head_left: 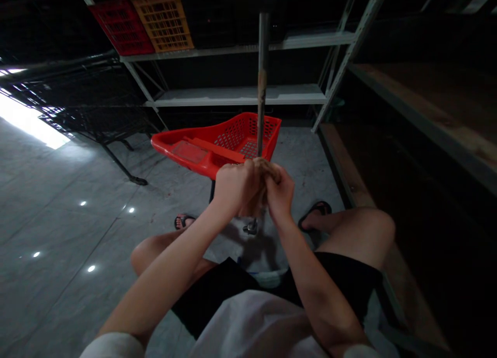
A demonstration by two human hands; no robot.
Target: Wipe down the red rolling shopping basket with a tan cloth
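A thin metal pole [261, 130] stands nearly upright in front of me, with a brownish patch partway up and a metal fitting [250, 228] at its lower end. Around it, at knee height, my hands bunch a limp brownish cloth [254, 205]. My left hand [236, 184] is closed on the cloth from the left side. From the right, my right hand [281, 192] pinches a twisted part of the same cloth. The stretch of pole between my hands is hidden, and the cloth's lower part is blurred.
Just behind the pole is a red plastic basket [194, 158] with perforated sides. Farther back, a metal shelf rack [240, 95] holds a red crate [122, 26] and a yellow crate [163, 21]. Wooden-edged shelving [427, 114] runs along my right; a dark wire cart [89, 109] stands left.
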